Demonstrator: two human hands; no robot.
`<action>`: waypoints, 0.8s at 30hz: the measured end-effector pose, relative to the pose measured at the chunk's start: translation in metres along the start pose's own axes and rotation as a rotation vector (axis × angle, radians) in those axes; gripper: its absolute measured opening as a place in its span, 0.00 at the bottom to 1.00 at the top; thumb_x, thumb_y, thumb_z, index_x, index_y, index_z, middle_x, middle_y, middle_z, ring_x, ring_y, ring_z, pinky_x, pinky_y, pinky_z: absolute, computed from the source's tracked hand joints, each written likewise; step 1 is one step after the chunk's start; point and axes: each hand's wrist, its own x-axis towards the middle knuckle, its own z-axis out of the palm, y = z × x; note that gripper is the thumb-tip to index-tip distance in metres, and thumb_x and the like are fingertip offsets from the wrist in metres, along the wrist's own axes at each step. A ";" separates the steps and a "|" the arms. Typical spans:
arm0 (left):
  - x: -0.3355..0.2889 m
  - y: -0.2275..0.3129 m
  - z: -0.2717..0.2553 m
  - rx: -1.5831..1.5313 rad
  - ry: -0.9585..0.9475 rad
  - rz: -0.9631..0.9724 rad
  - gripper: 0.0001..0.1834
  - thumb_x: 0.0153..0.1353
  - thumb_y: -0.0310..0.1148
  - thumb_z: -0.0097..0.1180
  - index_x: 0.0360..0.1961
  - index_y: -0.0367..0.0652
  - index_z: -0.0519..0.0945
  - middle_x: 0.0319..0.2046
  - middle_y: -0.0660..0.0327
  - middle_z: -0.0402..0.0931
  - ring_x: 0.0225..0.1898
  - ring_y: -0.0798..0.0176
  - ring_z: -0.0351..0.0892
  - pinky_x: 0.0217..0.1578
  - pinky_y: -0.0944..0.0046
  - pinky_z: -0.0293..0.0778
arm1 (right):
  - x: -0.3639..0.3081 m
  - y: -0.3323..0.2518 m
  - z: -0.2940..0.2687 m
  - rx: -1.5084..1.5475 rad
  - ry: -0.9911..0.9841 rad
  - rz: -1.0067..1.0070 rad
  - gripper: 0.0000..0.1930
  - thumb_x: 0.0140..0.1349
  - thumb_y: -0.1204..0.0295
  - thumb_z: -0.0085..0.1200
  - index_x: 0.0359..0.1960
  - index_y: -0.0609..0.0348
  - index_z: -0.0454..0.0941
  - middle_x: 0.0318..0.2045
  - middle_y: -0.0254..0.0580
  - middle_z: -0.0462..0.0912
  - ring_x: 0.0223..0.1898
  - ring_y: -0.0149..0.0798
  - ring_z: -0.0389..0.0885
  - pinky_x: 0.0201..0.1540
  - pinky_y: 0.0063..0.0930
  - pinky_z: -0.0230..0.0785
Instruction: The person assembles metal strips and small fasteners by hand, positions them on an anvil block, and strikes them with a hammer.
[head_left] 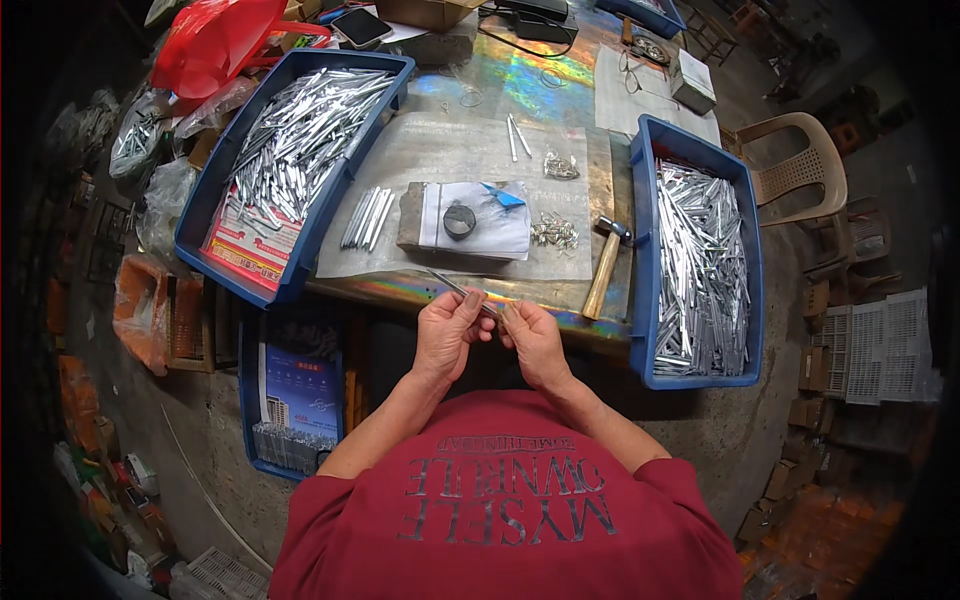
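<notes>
My left hand (pixel 450 330) is closed round a slim metal rod (pixel 448 283), which points up and to the left over the table's front edge. Against the rod's near end, my right hand (pixel 533 341) pinches its thumb and fingers together; whatever is between them is too small to tell. Just beyond both hands is a block (pixel 411 215) topped with white paper and a round dark disc (pixel 459 221). Left of it lies a row of silver rods (pixel 368 219). Small metal fittings (pixel 555 232) are heaped to its right, near a wooden-handled hammer (pixel 604 270).
Blue bins full of silver rods stand at the left (pixel 300 140) and right (pixel 702 270). Farther back lie two loose rods (pixel 519 138) and a bag of small parts (pixel 561 165). A beige plastic chair (pixel 800 165) stands beyond the right bin; another blue bin (pixel 290 400) sits low left.
</notes>
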 end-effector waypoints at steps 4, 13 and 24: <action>0.000 -0.002 -0.003 -0.001 -0.015 -0.006 0.07 0.53 0.31 0.50 0.31 0.38 0.72 0.23 0.60 0.73 0.21 0.71 0.71 0.20 0.75 0.68 | -0.001 -0.001 0.001 -0.005 0.002 0.008 0.11 0.59 0.67 0.40 0.23 0.60 0.67 0.17 0.28 0.66 0.19 0.20 0.59 0.21 0.13 0.53; 0.001 -0.005 -0.004 -0.001 -0.004 0.012 0.08 0.52 0.31 0.51 0.30 0.38 0.72 0.23 0.61 0.73 0.21 0.71 0.70 0.20 0.76 0.68 | 0.001 0.004 0.002 -0.040 0.029 -0.021 0.12 0.59 0.67 0.40 0.21 0.59 0.66 0.14 0.25 0.62 0.17 0.19 0.58 0.18 0.13 0.51; 0.001 -0.005 -0.004 -0.008 -0.006 0.009 0.08 0.53 0.32 0.51 0.30 0.39 0.72 0.23 0.62 0.72 0.21 0.72 0.70 0.20 0.76 0.68 | 0.001 0.003 0.004 0.002 0.030 0.006 0.11 0.59 0.67 0.40 0.22 0.59 0.66 0.15 0.25 0.62 0.17 0.18 0.57 0.18 0.13 0.51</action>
